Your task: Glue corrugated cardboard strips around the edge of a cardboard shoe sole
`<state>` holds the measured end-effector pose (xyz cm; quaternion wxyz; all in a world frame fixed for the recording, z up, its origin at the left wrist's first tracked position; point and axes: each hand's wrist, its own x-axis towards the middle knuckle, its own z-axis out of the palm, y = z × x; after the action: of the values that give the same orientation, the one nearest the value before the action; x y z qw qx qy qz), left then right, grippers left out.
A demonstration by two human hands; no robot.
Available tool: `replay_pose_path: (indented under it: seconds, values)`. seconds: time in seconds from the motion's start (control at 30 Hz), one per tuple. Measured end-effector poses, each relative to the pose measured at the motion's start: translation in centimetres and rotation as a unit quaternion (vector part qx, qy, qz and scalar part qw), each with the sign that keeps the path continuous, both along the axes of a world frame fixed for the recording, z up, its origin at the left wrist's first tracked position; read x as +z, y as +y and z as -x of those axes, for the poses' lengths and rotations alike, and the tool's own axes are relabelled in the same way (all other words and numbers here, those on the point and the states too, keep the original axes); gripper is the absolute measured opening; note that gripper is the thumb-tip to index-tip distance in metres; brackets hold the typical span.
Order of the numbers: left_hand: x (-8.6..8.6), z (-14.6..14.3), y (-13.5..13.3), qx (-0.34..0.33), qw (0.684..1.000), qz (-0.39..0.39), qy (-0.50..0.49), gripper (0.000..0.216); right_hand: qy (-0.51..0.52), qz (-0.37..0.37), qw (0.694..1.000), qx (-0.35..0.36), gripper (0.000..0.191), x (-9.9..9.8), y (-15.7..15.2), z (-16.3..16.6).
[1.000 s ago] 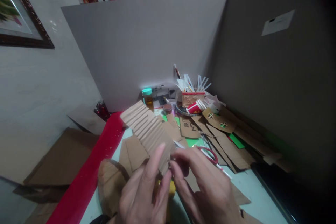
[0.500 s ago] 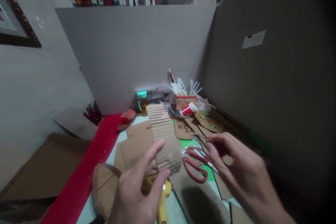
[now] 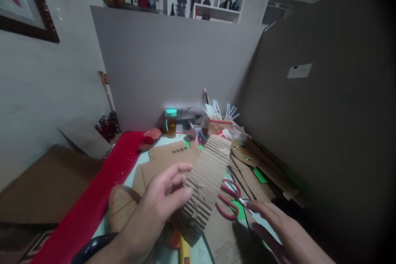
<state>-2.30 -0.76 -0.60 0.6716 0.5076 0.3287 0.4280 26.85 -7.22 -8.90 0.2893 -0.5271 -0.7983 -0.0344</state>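
Left hand (image 3: 161,196): pinched a ribbed cardboard strip (image 3: 206,187) at its left edge, roughly midway along its length. The thumb lay over the ribbed face, with the other fingers at and partly behind the edge. The strip sloped from its near end, below the grip, up to its far end, beyond and to the right. Holding by one edge probably served to leave most of the ribs uncovered and facing the wearer; the light pinch presumably spared them from crushing.

Right hand (image 3: 283,233): held nothing visible, thumb and fingers apart, well to the right of the grip. Its fingertips were beside the end of a white stick (image 3: 246,205); contact could not be told, as the hand was blurred.

Just right of the strip, red-handled scissors (image 3: 229,203) lay with both loops toward the wearer, a position that likely suited an easy pick-up. Green paper (image 3: 241,211) showed beside the loops. Under the strip's near end, a yellow tool (image 3: 185,251) was partly covered, type unclear.

Beyond the grip, flat brown cardboard (image 3: 173,151) covered part of the table. Farther off, a bottle (image 3: 171,127) stood upright, seemingly kept at the back to free the working area.
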Motion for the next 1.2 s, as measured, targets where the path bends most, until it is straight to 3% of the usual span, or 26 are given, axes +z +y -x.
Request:
replay_pose_path:
  seconds: [0.1, 0.23, 0.33, 0.43, 0.53, 0.63, 0.8, 0.97, 1.2]
  values:
    - [0.2, 0.2, -0.1, 0.018, 1.000, 0.017, -0.007, 0.007, 0.000, -0.011, 1.000, -0.010, 0.032, -0.7, 4.3, 2.5]
    - [0.2, 0.3, 0.5, 0.030, 0.998, 0.042, -0.028, 0.002, -0.007, -0.033, 0.999, 0.001, 0.022, -1.6, 7.4, 4.4]
    - [-0.2, 0.3, 1.0, 0.039, 0.998, 0.040, -0.024, 0.006, 0.005, -0.053, 0.999, -0.006, 0.020, -0.2, 6.9, 5.0]
    - [-0.6, 0.2, 1.2, 0.064, 0.998, 0.015, 0.000, 0.011, 0.045, -0.099, 0.994, -0.009, 0.020, 2.9, 5.3, 6.6]
    - [-0.4, 0.2, 1.0, 0.073, 0.997, -0.022, 0.028, 0.016, 0.054, -0.202, 0.977, 0.042, 0.023, 6.0, 4.3, 9.0]
    - [0.3, 0.3, 0.3, 0.073, 0.995, -0.039, 0.064, 0.022, 0.033, -0.218, 0.969, 0.109, 0.030, 7.5, 4.5, 10.9]
    - [1.2, 0.3, -0.4, 0.093, 0.988, -0.069, 0.099, 0.024, 0.045, -0.204, 0.965, 0.156, 0.021, 7.5, 5.9, 12.1]
    - [1.2, 0.0, -0.3, 0.137, 0.978, -0.102, 0.119, 0.023, 0.052, -0.215, 0.965, 0.141, 0.017, 7.3, 6.7, 12.5]
    - [0.7, 0.2, 0.4, 0.099, 0.984, -0.069, 0.129, 0.025, 0.089, -0.193, 0.971, 0.110, 0.013, 7.3, 7.5, 11.2]
